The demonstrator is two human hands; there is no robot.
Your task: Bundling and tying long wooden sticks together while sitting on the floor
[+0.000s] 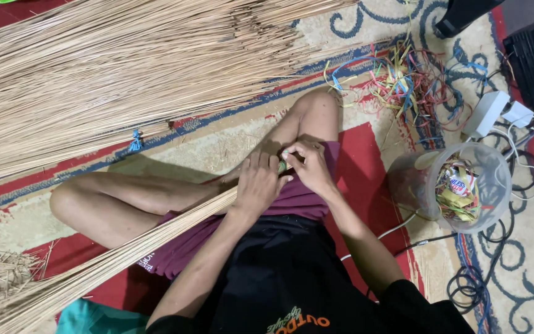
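Note:
I sit cross-legged on a patterned carpet. A long bundle of thin tan sticks [112, 260] runs from the lower left up across my lap. My left hand [258, 185] is wrapped around the bundle's upper end. Right beside it, my right hand [309, 166] pinches a small green strip [282, 166] against that same end, fingertips touching the left hand. How the strip sits around the bundle is hidden by the fingers.
A big heap of loose tan sticks [125, 68] covers the upper left. Colourful plastic strips [412, 80] lie tangled at upper right. A clear plastic jar [458, 185] with wrappers lies on its side at right, near white adapters [495, 114] and black cables [474, 284]. Stick offcuts [4, 269] lie at left.

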